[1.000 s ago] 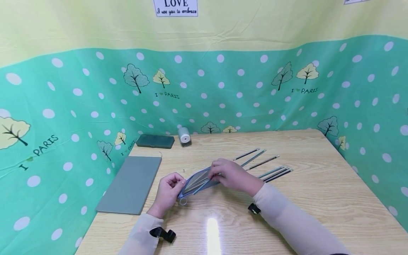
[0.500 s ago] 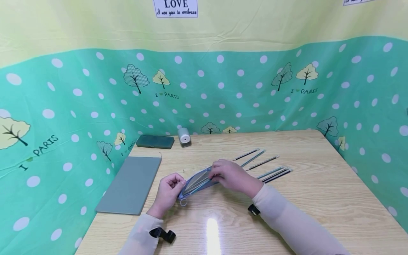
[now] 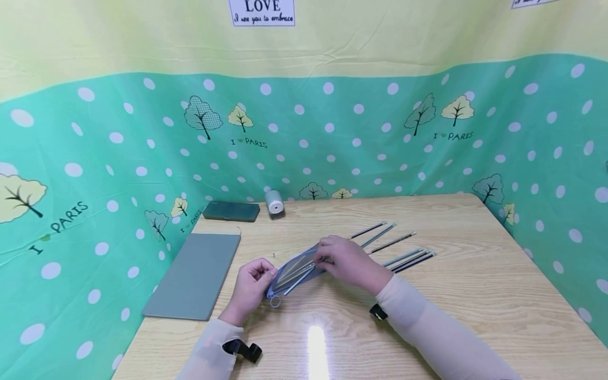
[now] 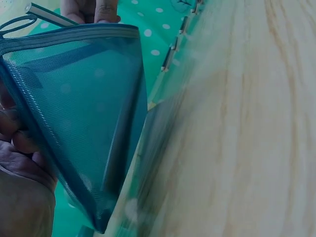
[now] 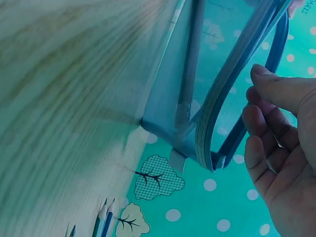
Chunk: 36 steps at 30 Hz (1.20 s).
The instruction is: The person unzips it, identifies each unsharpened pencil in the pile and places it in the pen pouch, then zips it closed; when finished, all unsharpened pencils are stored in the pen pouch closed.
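Note:
A blue mesh zip pouch [image 3: 304, 258] with its zip side apart is held above the table. My left hand [image 3: 254, 285] pinches its left end, near the round zip pull [image 3: 275, 301]. At the mouth, my right hand [image 3: 349, 264] pinches a light blue pencil [image 3: 298, 282], whose end reaches past the pouch's near rim. That pencil end [image 4: 52, 15] also sticks out above the zip edge in the left wrist view. Inside the pouch [image 5: 222, 108], long pencil-like shapes show through the mesh. How the right fingertips meet the pencil is hidden in the right wrist view.
Several loose pencils [image 3: 410, 259] lie right of the pouch, partly behind the right hand. A grey flat board [image 3: 195, 274] lies at the left. Farther back are a dark green case [image 3: 231, 211] and a small grey-white device [image 3: 275, 202]. Patterned cloth [image 3: 332, 132] surrounds the table.
The light blue pencil's end dipped within the pouch's mouth, then swung out over the near rim. My right hand has shifted slightly right; my left hand stays almost still.

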Each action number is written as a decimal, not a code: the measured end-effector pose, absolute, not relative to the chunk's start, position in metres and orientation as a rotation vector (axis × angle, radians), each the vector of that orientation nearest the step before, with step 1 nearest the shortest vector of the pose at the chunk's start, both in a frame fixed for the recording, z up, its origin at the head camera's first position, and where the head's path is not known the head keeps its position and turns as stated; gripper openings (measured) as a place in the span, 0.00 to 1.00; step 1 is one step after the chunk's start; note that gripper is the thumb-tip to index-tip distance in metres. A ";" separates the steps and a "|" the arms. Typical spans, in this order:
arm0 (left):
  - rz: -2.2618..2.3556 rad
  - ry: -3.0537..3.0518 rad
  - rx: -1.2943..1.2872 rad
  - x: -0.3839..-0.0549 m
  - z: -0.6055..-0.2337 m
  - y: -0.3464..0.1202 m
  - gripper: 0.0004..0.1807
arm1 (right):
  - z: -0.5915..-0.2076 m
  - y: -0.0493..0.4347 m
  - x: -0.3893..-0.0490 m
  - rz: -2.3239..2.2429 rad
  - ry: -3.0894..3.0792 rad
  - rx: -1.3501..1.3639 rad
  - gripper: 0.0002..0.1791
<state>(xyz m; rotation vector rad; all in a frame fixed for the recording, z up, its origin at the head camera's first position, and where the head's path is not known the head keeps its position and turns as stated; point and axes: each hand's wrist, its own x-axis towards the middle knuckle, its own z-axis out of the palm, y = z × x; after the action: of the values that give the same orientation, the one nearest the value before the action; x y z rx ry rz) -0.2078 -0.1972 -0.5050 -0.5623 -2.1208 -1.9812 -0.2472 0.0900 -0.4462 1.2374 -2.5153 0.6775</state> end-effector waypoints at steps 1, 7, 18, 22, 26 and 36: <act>-1.995 -2.117 -0.547 -0.208 -0.505 -0.197 0.06 | -0.446 0.090 -0.247 0.681 -2.516 1.241 0.09; -2.036 -2.103 -0.528 -0.208 -0.505 -0.198 0.07 | -0.447 0.089 -0.247 0.666 -2.499 1.305 0.07; -2.029 -2.110 -0.574 -0.208 -0.506 -0.198 0.06 | -0.450 0.088 -0.248 0.602 -2.482 1.307 0.05; -2.031 -2.112 -0.572 -0.208 -0.506 -0.198 0.06 | -0.453 0.086 -0.248 0.545 -2.469 1.282 0.05; -2.032 -2.109 -0.582 -0.208 -0.506 -0.198 0.06 | -0.456 0.083 -0.248 0.504 -2.466 1.239 0.04; -2.029 -2.105 -0.579 -0.208 -0.507 -0.198 0.06 | -0.457 0.083 -0.247 0.562 -2.503 1.138 0.03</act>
<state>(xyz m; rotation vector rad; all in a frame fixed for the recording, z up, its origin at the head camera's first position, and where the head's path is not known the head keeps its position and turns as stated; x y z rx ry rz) -0.2080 -0.1980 -0.5065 -0.5790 -2.1048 -2.0292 -0.2469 0.0829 -0.4569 1.1384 -2.5033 0.5624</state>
